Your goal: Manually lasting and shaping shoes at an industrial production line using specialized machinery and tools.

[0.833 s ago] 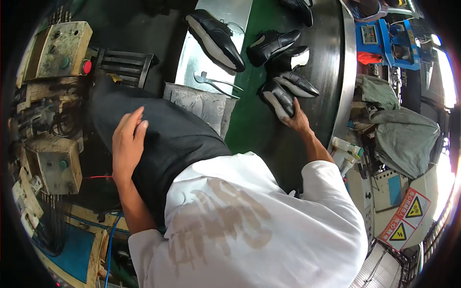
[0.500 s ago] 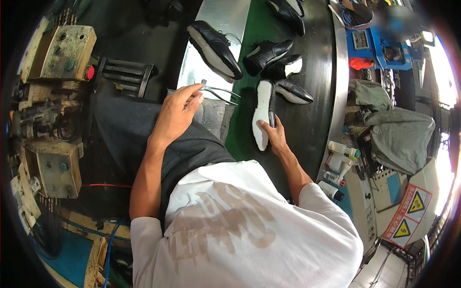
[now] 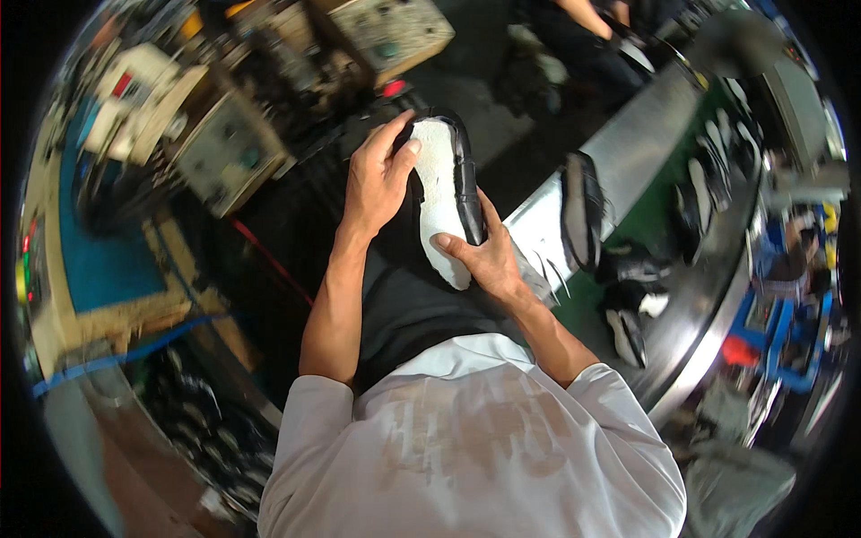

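Observation:
A black leather shoe [image 3: 438, 193], its white underside facing up, is held in front of my body between both hands. My left hand [image 3: 377, 175] grips its far end, thumb bent over the white sole and fingers along the left edge. Lower down, my right hand [image 3: 491, 262] clasps the near part, its thumb pressed on the sole and its fingers round the black upper. Just right of that hand lies a thin metal tool with two prongs [image 3: 551, 272], on the metal ledge [image 3: 538, 215]. Another black shoe [image 3: 583, 211] rests beyond it.
Several black shoes stand on the green and dark conveyor [image 3: 659, 224] to the right. Worn machine control boxes [image 3: 229, 143] fill the left side. Blue equipment [image 3: 780, 336] is at the far right. Another person's arm [image 3: 585, 16] shows at the top.
My right hand has carried the shoe leftward, off the conveyor side. My left hand, raised and free before, now grips the shoe's far end. The view has turned left.

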A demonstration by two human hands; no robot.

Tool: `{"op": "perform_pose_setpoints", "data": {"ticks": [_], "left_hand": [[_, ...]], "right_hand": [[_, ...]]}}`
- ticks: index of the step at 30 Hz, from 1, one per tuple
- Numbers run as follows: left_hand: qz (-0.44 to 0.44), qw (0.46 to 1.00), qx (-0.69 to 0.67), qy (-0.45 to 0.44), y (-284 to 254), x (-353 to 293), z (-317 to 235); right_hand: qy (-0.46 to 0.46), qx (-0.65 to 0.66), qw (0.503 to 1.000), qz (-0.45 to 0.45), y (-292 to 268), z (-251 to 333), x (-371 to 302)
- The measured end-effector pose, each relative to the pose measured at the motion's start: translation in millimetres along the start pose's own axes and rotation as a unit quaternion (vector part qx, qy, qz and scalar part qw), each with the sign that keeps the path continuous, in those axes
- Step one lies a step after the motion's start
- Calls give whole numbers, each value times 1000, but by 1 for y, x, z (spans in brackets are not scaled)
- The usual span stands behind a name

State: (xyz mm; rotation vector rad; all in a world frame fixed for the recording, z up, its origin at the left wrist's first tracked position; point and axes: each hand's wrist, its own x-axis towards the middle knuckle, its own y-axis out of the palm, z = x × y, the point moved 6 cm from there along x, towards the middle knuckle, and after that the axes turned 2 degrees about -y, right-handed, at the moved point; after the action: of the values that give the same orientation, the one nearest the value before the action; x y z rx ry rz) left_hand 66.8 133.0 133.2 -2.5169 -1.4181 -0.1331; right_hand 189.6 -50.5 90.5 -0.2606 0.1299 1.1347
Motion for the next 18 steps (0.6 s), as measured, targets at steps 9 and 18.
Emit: {"op": "perform_pose_setpoints", "data": {"ticks": [9, 18], "left_hand": [[-117, 968, 212, 56, -86, -63, -19], [-120, 948, 277, 97, -47, -39, -11]], "right_hand": [[-21, -73, 976, 204, 62, -7, 2], [-356, -232, 903, 68, 49, 110, 69]]}}
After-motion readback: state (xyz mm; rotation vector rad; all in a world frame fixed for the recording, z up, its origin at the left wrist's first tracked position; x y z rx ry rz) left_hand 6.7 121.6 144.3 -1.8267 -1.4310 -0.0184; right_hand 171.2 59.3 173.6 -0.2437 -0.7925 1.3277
